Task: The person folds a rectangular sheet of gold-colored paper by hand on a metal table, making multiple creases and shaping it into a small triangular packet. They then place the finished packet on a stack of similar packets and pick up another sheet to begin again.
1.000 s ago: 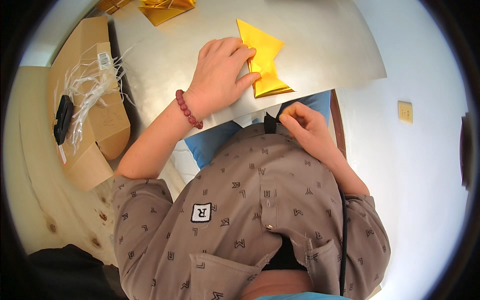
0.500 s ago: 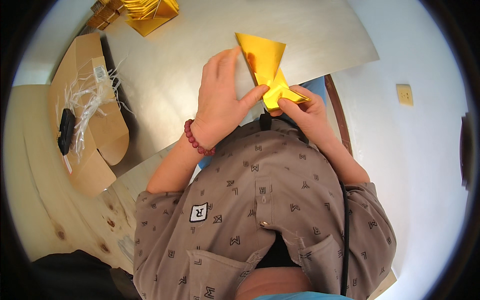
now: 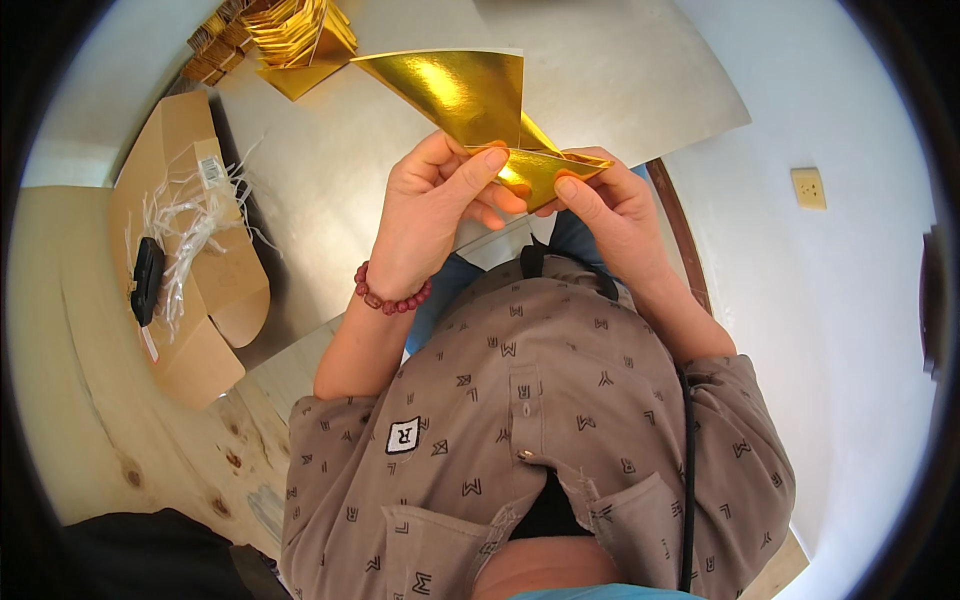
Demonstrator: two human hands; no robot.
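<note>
Between my hands is a sheet of shiny gold foil paper [image 3: 455,95], partly folded, with a wide pointed flap fanning up and to the left. Its lower edge is folded into a narrow boat-like band. My left hand [image 3: 445,185], with a dark red bead bracelet [image 3: 390,290] at the wrist, pinches the band's left end between thumb and fingers. Thumb on the front, my right hand [image 3: 610,205] grips the right end; its other fingers are partly hidden behind the paper. Both hands are above the near edge of the grey table.
A stack of folded gold paper pieces [image 3: 305,45] stands at the table's far left, beside bundled brownish-gold pieces [image 3: 215,45]. Nearer on the left lies an opened cardboard box [image 3: 225,290] with clear plastic strips [image 3: 195,215] and a black object [image 3: 146,280]. A wall socket [image 3: 808,188] is at right.
The paper's flap has spread out and swung left. My left hand has come down from beside the flap and closed on the folded band; my right hand keeps its hold.
</note>
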